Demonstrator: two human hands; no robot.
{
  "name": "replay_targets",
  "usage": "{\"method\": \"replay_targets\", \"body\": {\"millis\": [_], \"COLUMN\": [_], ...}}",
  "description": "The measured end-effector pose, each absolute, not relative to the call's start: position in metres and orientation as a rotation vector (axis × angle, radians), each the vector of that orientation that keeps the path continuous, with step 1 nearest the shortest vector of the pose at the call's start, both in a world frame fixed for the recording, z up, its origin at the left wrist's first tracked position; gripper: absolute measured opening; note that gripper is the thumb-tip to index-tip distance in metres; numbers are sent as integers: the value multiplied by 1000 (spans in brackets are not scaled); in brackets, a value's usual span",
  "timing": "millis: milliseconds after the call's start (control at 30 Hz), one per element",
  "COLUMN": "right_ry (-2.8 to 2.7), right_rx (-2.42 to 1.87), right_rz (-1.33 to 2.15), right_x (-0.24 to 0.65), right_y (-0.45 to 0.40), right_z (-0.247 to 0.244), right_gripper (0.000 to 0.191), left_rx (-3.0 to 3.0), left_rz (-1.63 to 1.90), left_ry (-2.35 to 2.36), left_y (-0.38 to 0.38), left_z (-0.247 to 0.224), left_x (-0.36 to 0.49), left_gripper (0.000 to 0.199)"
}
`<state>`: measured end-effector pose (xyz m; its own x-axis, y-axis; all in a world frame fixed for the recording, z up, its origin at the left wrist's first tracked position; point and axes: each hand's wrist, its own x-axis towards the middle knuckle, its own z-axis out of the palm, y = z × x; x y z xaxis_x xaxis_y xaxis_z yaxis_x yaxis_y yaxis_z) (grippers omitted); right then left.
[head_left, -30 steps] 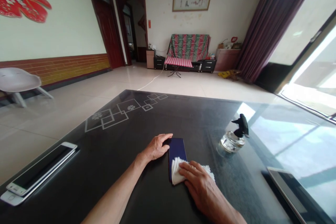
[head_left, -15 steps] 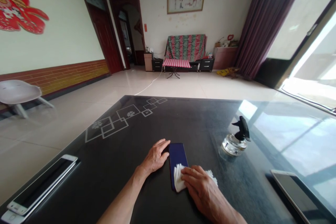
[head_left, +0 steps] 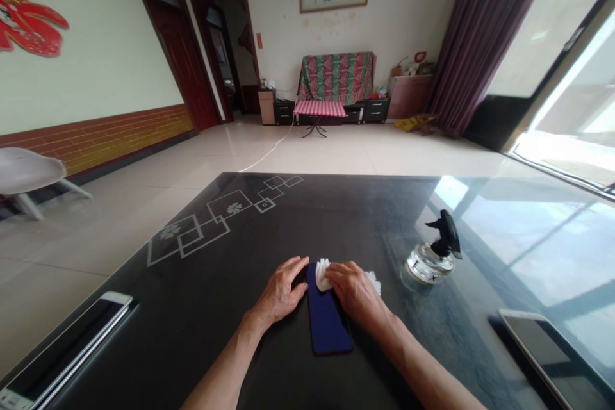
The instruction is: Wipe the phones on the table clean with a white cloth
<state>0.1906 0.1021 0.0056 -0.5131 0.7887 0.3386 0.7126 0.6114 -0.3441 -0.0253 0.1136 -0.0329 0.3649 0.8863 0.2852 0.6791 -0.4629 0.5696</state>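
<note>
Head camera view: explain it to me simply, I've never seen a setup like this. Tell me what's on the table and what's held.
There is no machine here, just a person's bare hands. One camera, worn on the head, looks forward and down past them. The right hand holds a white cloth against the far end of a blue phone lying flat. The left hand is at the phone's left edge, near its far end. On the same dark table stand a clear spray bottle with a black trigger and, farther right, another phone. A white-edged device lies at left.
</note>
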Motion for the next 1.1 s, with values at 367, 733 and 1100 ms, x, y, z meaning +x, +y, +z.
{"method": "replay_targets", "body": {"millis": [367, 733, 1100], "right_ry": [-2405, -2520, -2476], "right_rx": [-1214, -1268, -1265], "right_rz": [231, 348, 328], "right_x": [198, 202, 190], "right_y": [91, 19, 58], "right_z": [8, 25, 20], "right_gripper": [26, 29, 24], "left_rx": [2230, 2204, 2202], "left_rz": [832, 880, 907], "left_ry": [1339, 1314, 1273], "left_y": [113, 113, 115], "left_z": [-25, -26, -28], "left_x": [-24, -23, -24], "left_gripper": [53, 52, 54]}}
